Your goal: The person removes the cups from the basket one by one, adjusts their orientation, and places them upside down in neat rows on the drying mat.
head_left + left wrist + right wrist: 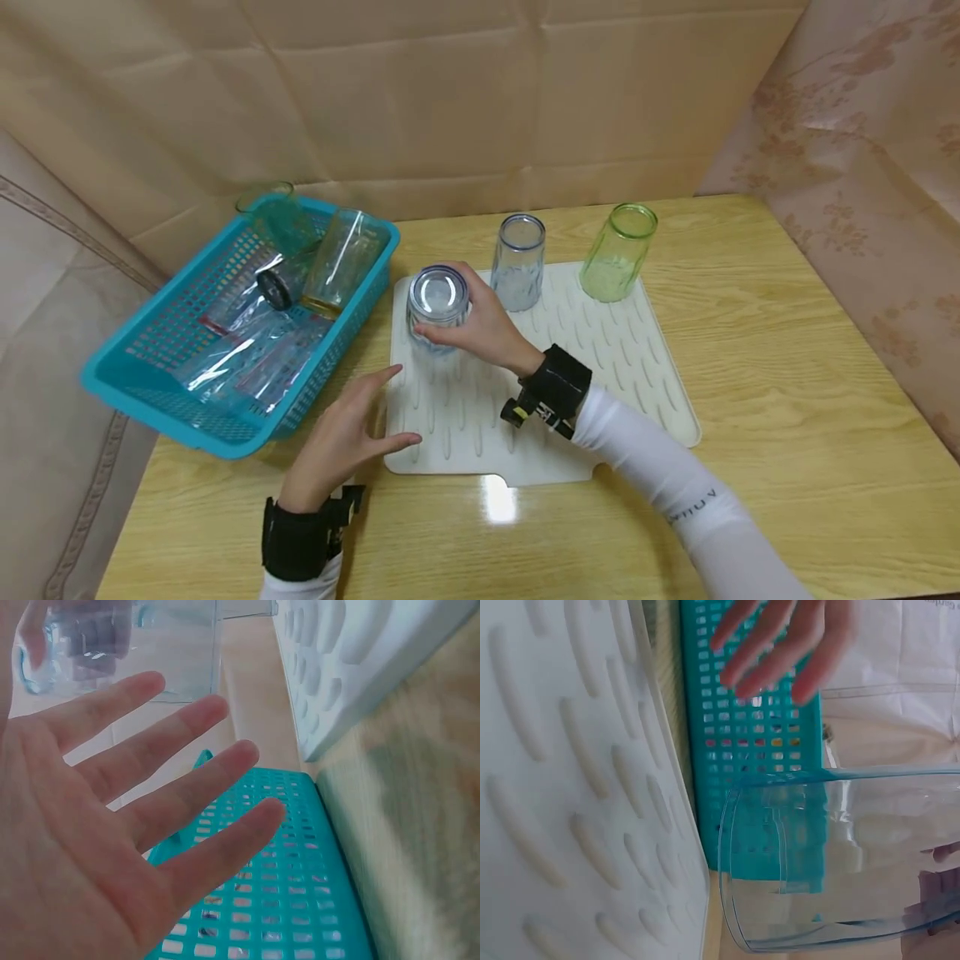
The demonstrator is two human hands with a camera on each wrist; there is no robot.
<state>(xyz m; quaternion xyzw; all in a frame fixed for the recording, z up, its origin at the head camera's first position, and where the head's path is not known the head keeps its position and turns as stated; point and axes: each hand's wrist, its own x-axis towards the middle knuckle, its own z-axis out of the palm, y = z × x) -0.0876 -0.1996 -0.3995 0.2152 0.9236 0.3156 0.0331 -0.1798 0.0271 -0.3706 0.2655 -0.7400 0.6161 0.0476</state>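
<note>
My right hand (491, 332) grips a clear, bluish drinking glass (438, 302) over the left back part of a white ridged drying mat (487, 417). The glass is upside down, base up; in the right wrist view its rim (731, 862) hangs slightly apart from the mat. My left hand (337, 446) holds nothing, fingers and thumb spread, between the blue basket (187, 433) and the mat's left edge. A blue-tinted glass (519, 267) and a light green glass (617, 258) stand on the mat's back part.
Inside the basket lie a green glass (285, 225), an amber glass (341, 262) and several clear or pinkish glasses (247, 358). The wooden table (787, 375) extends to the right of the mat. A beige cloth (450, 108) hangs behind the table.
</note>
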